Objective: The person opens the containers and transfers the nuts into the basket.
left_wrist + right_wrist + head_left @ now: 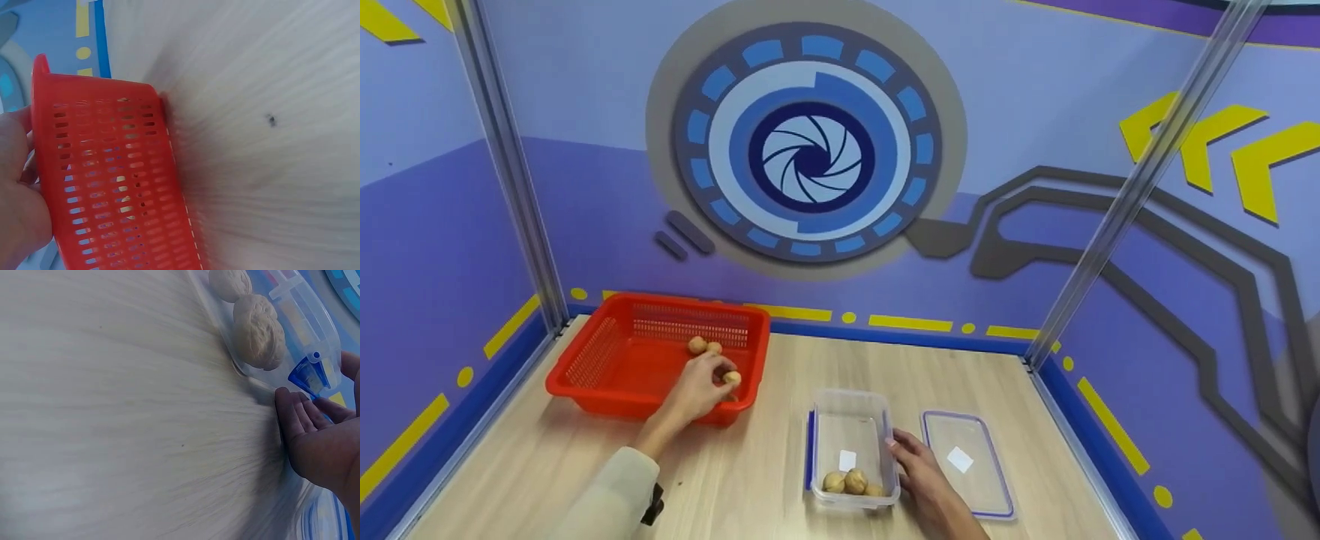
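Over the near right corner of a red plastic basket (622,401), my left hand (699,386) pinches a walnut (732,377) between thumb and fingers. Two more walnuts (698,345) lie in the basket just beyond the fingers. In the left wrist view the basket's slotted wall hides most of the left hand (19,197). My right hand (921,469) holds the right side of a clear plastic container (851,427), fingertips at its rim. Several walnuts (856,481) sit at the container's near end. A blue latch (310,376) hangs beside the right hand's fingers (292,416).
A clear lid (979,480) with a blue-violet seal lies on the table (750,465), right of the container and close to my right forearm. Patterned purple panels (585,202) stand behind and at both sides of the table, with metal posts (1080,277) at the corners.
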Tool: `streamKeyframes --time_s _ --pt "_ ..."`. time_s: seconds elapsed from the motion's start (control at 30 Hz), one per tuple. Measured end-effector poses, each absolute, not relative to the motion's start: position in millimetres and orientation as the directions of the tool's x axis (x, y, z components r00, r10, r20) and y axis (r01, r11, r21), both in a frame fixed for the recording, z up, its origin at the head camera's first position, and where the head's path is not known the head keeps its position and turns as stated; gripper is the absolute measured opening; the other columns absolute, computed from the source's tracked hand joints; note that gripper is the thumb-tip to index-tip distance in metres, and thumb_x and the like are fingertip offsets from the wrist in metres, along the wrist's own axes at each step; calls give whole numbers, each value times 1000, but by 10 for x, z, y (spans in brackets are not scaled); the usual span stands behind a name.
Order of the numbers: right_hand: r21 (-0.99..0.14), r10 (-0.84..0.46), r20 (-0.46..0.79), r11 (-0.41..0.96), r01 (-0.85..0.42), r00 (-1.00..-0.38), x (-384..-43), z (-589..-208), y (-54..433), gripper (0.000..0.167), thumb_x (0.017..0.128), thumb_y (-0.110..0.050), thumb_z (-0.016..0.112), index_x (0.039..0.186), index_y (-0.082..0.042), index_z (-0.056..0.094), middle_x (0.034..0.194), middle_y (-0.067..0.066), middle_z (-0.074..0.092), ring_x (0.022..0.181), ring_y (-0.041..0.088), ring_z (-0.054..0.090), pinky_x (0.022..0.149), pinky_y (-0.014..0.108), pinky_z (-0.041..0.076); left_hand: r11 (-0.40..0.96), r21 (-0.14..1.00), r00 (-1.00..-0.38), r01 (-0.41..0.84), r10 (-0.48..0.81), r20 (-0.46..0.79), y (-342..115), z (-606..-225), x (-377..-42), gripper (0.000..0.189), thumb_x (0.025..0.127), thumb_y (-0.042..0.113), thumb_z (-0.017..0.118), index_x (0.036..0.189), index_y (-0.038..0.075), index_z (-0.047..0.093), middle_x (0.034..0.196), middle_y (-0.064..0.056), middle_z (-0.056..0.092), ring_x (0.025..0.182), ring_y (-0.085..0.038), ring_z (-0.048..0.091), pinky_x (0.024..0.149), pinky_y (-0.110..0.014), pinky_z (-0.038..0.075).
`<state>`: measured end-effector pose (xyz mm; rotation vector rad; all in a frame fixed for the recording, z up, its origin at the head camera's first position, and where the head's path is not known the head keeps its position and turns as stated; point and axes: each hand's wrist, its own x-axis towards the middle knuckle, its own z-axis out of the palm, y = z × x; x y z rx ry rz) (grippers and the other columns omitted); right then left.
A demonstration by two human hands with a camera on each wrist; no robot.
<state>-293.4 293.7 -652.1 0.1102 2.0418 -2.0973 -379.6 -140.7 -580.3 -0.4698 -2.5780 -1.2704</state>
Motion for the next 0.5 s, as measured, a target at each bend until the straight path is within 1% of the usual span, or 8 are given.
streamKeyframes --time_s 0.13,0.23,0.37,0.5 --pt "-980 -108 -196 -22 200 -975 -2926 -6513 2939 67 108 -35 62 158 4 38 161 28 42 149 45 39 115 56 44 594 716 -928 367 178 328 -1408 -5791 -3825 23 91 5 83 111 -1 75 102 -9 73 91 -22 68 88 -44 61" --pt "-981 -109 -190 -5 192 -976 -2932 -6498 2941 69 108 -36 61 159 4 36 162 29 39 151 48 35 116 60 42 604 709 -929 364 185 320 -1404 -5783 -3847 21 91 5 83 110 0 75 101 -7 73 90 -21 69 87 -44 61" --pt "-980 -102 -198 8 198 -975 -2944 -6496 2942 70 109 -35 61 159 5 34 163 30 36 153 50 30 118 61 38 607 708 -931 361 197 306 -1397 -5794 -3853 21 90 5 84 109 1 76 99 -6 73 91 -21 68 88 -45 60" --pt "-979 -94 -204 7 205 -974 -2943 -6512 2938 70 108 -35 61 159 5 35 163 29 38 153 49 31 117 60 40 609 710 -935 354 202 292 -1394 -5806 -3839 21 91 6 84 110 1 76 100 -5 73 92 -22 69 89 -46 60"
